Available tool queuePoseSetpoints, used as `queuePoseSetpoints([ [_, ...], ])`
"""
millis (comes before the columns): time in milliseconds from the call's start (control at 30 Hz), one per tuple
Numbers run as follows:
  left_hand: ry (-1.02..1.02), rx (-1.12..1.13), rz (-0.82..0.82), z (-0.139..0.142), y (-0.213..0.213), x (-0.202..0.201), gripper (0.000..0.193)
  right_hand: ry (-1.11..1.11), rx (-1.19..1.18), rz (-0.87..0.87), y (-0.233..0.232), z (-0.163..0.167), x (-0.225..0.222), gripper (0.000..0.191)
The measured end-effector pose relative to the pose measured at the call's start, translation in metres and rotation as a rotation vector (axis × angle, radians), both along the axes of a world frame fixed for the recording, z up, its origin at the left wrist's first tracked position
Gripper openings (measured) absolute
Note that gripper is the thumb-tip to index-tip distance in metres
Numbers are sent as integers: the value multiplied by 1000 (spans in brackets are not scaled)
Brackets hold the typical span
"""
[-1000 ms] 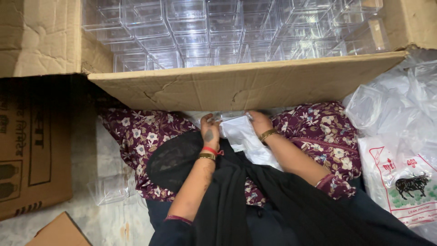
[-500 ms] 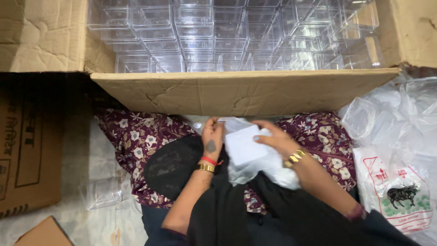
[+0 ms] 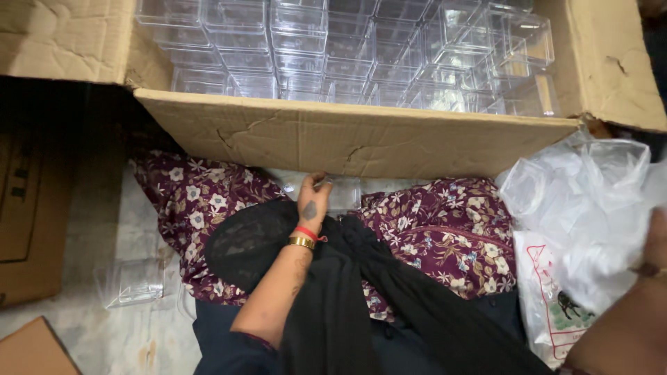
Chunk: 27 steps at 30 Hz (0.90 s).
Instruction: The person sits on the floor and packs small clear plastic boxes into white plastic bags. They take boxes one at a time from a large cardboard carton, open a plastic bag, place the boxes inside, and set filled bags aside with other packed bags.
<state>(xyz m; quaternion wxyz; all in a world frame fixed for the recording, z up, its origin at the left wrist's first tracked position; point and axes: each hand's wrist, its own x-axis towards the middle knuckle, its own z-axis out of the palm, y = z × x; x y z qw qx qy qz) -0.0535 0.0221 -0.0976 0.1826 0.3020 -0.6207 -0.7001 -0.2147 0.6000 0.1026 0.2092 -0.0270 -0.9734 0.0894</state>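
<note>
I sit on the floor with a purple floral garment [image 3: 445,229] and a black scarf [image 3: 347,292] over my lap. My left hand [image 3: 314,200], with a gold bangle and a red thread at the wrist, rests in my lap with its fingers closed on a small clear plastic box [image 3: 340,193]. My right hand [image 3: 654,243] is out at the right frame edge, against crumpled clear plastic bags [image 3: 590,201]; its fingers are out of view. In front of me stands a large cardboard carton [image 3: 347,135] filled with several rows of clear plastic boxes [image 3: 333,48].
A white printed sack [image 3: 549,298] lies by my right knee under the plastic bags. A loose clear plastic box [image 3: 132,281] sits on the floor at my left. A brown cardboard box [image 3: 28,215] stands at far left, with a cardboard piece [image 3: 35,351] at bottom left.
My right hand has left my lap and swung out to the plastic bags at the right. The white wrapping it held over my lap is gone from there. My left hand stays on the clear box.
</note>
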Motion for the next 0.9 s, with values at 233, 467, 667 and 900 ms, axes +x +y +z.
queuePoseSetpoints([
  [233, 39, 78, -85, 0, 2, -1, 38, 137, 28, 89, -71, 19, 21, 49],
  [467, 372, 432, -514, 57, 33, 11, 53, -825, -1100, 763, -311, -38, 85, 28],
  [667, 274, 256, -357, 69, 27, 24, 54, -639, -1116, 682, -416, -102, 80, 28],
  [900, -34, -157, -269, 34, 25, 4, 15, -773, -1349, 612, -400, -141, 77, 21],
])
